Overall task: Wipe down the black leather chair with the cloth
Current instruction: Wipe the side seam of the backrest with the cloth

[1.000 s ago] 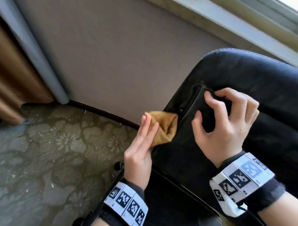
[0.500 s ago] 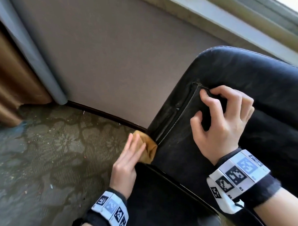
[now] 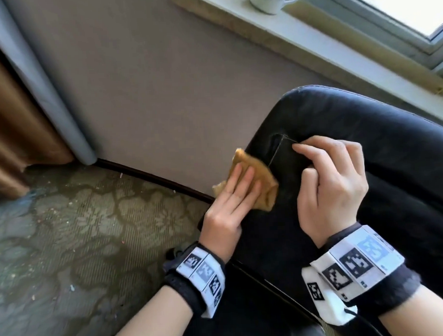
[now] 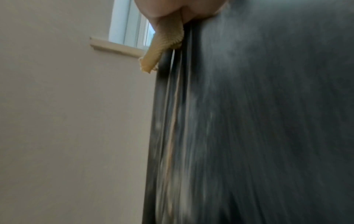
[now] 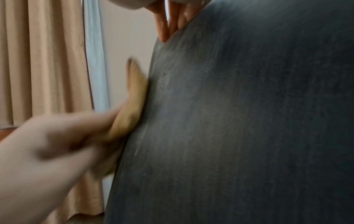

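Note:
The black leather chair [image 3: 390,149] fills the right of the head view, its back toward me. My left hand [image 3: 243,182] lies with straight fingers on the tan cloth [image 3: 264,175] and presses it flat against the chair's left side edge. In the left wrist view the cloth [image 4: 162,45] sticks out past my fingers along the blurred chair [image 4: 268,121]. My right hand [image 3: 323,169] rests on the chair back beside a stitched seam, fingers curled, fingertips and thumb pressed into the leather. The right wrist view shows the chair [image 5: 249,121], the cloth [image 5: 134,98] and my blurred left hand [image 5: 57,144].
A beige wall [image 3: 162,82] runs close behind the chair, with a windowsill [image 3: 336,38] carrying a white mug [image 3: 270,0]. Brown curtains [image 3: 13,125] hang at the left. Patterned carpet [image 3: 79,235] covers the floor to the left of the chair.
My left hand slid the cloth down the chair's side edge, then back up to where it now lies. The right hand stayed at the seam. The head view tipped up.

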Tool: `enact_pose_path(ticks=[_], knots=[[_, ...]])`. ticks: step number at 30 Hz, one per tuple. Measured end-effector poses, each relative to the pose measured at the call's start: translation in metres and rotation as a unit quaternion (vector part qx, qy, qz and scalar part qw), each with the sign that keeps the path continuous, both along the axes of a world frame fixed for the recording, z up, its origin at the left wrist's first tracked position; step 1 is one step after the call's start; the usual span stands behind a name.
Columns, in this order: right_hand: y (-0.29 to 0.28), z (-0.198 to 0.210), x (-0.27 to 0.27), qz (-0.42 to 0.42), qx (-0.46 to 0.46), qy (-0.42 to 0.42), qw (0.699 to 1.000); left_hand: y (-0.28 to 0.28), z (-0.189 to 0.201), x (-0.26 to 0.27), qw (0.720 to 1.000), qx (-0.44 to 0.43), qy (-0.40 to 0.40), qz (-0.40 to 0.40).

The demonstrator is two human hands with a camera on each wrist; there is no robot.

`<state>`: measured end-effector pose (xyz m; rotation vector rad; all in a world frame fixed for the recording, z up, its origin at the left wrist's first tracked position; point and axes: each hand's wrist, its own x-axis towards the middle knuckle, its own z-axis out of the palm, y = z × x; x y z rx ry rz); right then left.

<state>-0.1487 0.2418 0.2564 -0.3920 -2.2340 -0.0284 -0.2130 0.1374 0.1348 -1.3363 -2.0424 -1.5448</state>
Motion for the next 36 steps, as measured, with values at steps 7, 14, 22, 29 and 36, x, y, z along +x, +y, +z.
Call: enact_pose_path(ticks=[7, 14, 22, 29, 36], knots=[[-0.003, -0.006, -0.002, -0.002, 0.028, 0.028, 0.999, -0.09, -0.127, 0.03, 0.966, -0.233, -0.099, -0.055], [-0.003, -0.006, -0.002, -0.008, 0.04, 0.037, 0.999, -0.085, -0.066, 0.003, 0.97, -0.085, -0.199, 0.107], [0.002, -0.009, -0.002, -0.004, 0.048, 0.031, 0.998, -0.039, -0.104, 0.033, 0.894, -0.105, -0.399, 0.176], [0.005, -0.013, -0.005, -0.011, 0.053, 0.05, 0.997, -0.025, -0.115, 0.059, 0.854, -0.135, -0.463, 0.193], [0.006, -0.01, -0.001, -0.004, 0.058, 0.038, 0.998, -0.048, -0.116, 0.041, 0.669, -0.134, -0.635, 0.363]])
